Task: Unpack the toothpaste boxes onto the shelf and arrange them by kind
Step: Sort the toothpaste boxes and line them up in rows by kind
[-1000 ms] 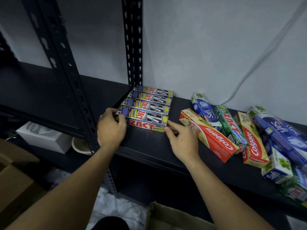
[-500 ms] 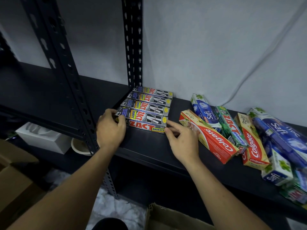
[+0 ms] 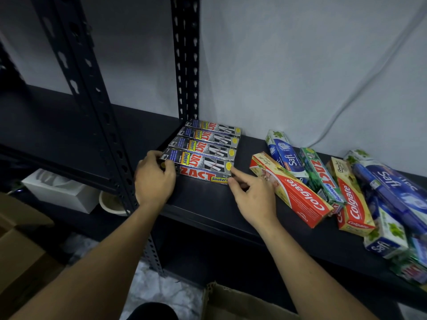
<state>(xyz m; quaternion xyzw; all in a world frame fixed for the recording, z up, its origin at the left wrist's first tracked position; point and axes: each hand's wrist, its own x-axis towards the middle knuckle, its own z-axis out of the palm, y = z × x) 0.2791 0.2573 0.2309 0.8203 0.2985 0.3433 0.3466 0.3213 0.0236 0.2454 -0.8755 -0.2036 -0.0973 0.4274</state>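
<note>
Looking down at the dark shelf (image 3: 203, 204), we see a row of Zact Smokers boxes (image 3: 208, 140), four of them lying flat side by side, and we place everything else from that row. At the row's front, the nearest Zact box (image 3: 203, 173) is touched at both ends. Our left hand (image 3: 154, 179) curls its fingers round the left end. Our right hand (image 3: 251, 197) is loosely spread, its index finger stretched against the right end with the thumb just below. Right of the row, apart from it, lies a loose heap: a red Colgate box (image 3: 298, 195) nearest, then Saft boxes (image 3: 283, 151), a green Zact box (image 3: 320, 172) and a second Colgate box (image 3: 352, 202). Behind the row's left end stands a perforated upright (image 3: 187, 65). Below and in front of the row, a cardboard box (image 3: 233, 303) shows.
</note>
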